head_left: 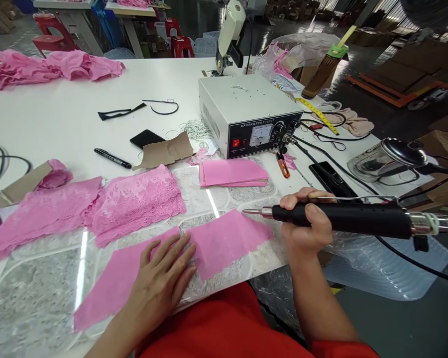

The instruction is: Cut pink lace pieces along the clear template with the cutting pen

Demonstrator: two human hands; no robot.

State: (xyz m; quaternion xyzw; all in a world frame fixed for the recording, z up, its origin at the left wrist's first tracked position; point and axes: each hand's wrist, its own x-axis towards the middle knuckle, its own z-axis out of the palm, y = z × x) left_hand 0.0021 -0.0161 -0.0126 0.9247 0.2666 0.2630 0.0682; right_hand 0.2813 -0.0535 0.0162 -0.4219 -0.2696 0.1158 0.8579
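The left hand lies flat with fingers spread on the pink fabric strip, hiding its middle. The strip sits at the table's near edge. The right hand is wrapped tight around a black handpiece, whose rear runs out of frame. Whether its metal tip touches the cloth cannot be made out. Open tabletop lies between the lace pile and the folded pink stack.
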